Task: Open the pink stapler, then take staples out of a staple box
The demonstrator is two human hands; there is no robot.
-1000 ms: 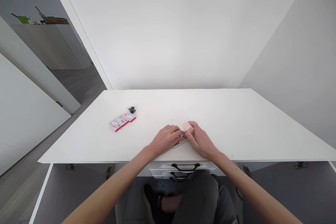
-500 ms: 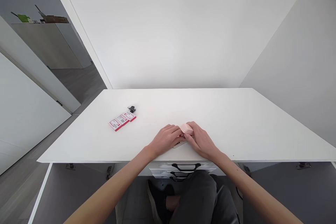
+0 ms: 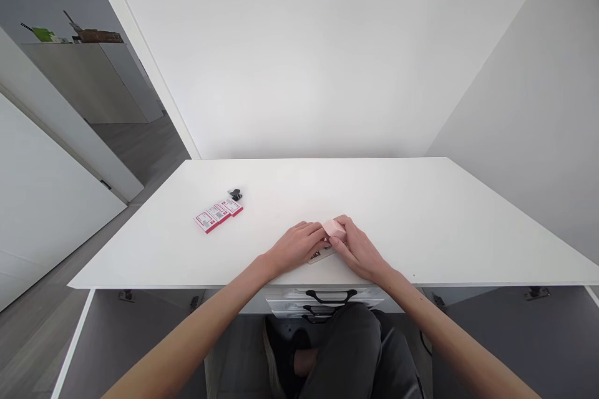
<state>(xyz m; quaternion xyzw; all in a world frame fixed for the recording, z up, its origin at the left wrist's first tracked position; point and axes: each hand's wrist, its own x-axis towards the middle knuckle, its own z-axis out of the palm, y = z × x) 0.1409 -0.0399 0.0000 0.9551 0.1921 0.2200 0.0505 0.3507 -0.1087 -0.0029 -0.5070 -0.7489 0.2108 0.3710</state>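
Observation:
Both my hands meet near the front middle of the white table (image 3: 421, 212). My right hand (image 3: 358, 249) has its fingers closed round a small pale pink block (image 3: 333, 228). Touching the same block from the left, my left hand (image 3: 297, 246) has its fingers curled against it. Under the two hands a flat light-coloured piece (image 3: 321, 255) with dark marks lies on the table, mostly hidden.
To the left lie three small red-and-white packets (image 3: 218, 214) in a row, with a black binder clip (image 3: 234, 194) just behind them. Drawer handles (image 3: 331, 297) and my dark-trousered legs show below the table's front edge. White walls close in behind and on the right.
The pink block has shifted slightly left and down between my fingers. Both hands stay in nearly the same spot.

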